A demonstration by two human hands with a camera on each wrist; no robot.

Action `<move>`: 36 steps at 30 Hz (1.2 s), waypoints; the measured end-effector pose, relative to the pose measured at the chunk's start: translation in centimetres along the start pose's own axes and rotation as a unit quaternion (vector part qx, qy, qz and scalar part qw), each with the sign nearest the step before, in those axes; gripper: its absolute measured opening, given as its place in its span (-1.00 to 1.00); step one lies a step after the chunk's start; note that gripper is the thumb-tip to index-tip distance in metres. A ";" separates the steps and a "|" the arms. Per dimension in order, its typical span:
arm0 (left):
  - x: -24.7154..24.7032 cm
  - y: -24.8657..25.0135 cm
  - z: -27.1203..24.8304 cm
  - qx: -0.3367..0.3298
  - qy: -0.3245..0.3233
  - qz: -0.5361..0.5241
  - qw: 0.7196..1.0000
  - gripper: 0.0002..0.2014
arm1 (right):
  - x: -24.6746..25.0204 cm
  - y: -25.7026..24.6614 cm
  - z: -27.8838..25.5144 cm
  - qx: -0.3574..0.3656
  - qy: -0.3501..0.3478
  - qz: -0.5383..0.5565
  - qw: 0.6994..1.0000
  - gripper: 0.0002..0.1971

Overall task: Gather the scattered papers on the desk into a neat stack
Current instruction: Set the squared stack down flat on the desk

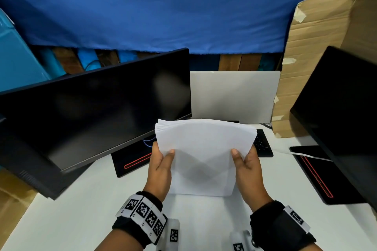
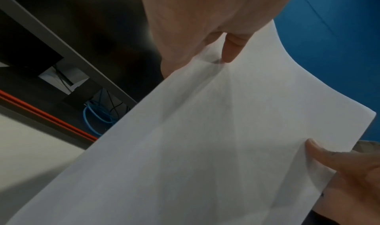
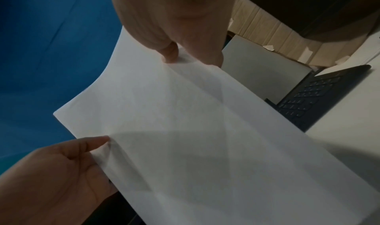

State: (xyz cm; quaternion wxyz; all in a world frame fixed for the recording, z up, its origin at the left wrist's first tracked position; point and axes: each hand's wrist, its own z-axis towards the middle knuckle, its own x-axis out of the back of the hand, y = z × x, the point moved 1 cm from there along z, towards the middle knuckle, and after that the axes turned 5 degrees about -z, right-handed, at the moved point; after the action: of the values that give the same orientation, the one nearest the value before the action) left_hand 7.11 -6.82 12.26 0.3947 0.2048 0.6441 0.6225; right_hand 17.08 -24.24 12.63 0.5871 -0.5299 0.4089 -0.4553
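From the head view we hold a stack of white papers [image 1: 204, 155] upright over the white desk [image 1: 81, 210], our left hand [image 1: 161, 167] gripping its left edge and our right hand [image 1: 247, 167] its right edge, thumbs on the front, between two dark monitors. At the left wrist, our thumb pinches the sheets. At the right wrist, we see the same pinch, a keyboard [image 3: 316, 96] beyond.

Both forearms reach fwd, wrists wrapped in black bands w/ marker tags. Left hand [image 1: 160, 166] pinches the left edge of the paper stack [image 1: 204, 153], thumb on the near face, fingers behind. Right hand [image 1: 247, 166] mirrors it on the right edge, thumb up front.
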 end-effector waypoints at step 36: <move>4.4 -7.1 0.5 -0.015 0.016 0.322 0.946 -0.88 | 1.3 7.1 0.2 -0.032 -0.034 -0.217 0.975 -0.88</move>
State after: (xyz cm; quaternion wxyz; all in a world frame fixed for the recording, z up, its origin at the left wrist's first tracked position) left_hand 6.47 -4.20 4.31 0.1658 0.3859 0.5406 0.7289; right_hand 18.34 -25.28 5.58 0.4707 -0.6400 0.2780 -0.5401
